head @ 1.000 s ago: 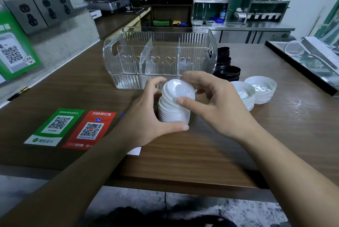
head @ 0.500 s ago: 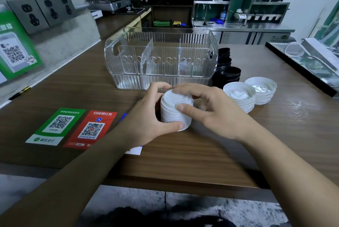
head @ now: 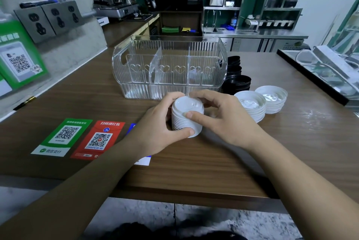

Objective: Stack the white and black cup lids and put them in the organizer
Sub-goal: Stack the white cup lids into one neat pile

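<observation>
The black lid stacks [head: 236, 79] are partly hidden behind the clear ribbed organizer [head: 169, 69]; their count cannot be determined. The held stack of white lids [head: 186, 118] stands dome-up on the wooden counter [head: 204, 166], just in front of the organizer. The left hand [head: 161, 129] wraps its side, thumb curled across the base. The right hand [head: 223, 117] curls over the top, thumb pressing the front rim. 2 further white lid stacks [head: 252, 107] sit rim-up to the right.
</observation>
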The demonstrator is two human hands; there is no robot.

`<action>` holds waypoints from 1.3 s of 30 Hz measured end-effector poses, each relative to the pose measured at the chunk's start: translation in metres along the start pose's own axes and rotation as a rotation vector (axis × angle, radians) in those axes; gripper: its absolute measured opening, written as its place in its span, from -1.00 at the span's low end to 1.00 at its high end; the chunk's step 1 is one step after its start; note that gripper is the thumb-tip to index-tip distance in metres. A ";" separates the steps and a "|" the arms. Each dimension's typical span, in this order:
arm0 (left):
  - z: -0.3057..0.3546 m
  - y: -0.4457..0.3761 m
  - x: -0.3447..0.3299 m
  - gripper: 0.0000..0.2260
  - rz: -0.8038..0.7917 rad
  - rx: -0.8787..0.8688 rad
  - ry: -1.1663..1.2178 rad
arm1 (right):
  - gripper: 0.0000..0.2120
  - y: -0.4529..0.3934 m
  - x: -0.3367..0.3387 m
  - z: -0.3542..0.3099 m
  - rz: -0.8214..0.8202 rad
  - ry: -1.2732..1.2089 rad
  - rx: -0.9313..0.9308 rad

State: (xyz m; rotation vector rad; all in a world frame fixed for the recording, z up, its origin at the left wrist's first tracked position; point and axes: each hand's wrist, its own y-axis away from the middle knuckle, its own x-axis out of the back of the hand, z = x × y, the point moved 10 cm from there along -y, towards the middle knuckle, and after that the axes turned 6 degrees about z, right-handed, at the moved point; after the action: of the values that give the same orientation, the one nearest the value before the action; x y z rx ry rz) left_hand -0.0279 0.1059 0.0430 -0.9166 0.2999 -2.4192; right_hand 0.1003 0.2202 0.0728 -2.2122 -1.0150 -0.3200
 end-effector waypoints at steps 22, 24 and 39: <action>0.037 -0.075 -0.065 -0.35 -0.186 -0.089 -0.337 | -0.77 0.011 0.111 0.030 0.139 0.799 0.224; 0.037 -0.075 -0.070 -0.35 -0.187 -0.088 -0.294 | -0.83 0.010 0.111 0.035 0.158 0.813 0.229; 0.009 -0.070 -0.068 -0.22 -0.170 -0.067 -0.016 | -0.82 0.009 0.120 0.055 0.222 0.548 -0.025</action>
State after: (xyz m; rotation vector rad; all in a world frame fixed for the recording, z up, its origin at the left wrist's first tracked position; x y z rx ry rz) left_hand -0.0074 0.2010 0.0388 -1.0273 0.3099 -2.5691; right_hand 0.1835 0.3225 0.0839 -2.0592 -0.4676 -0.7844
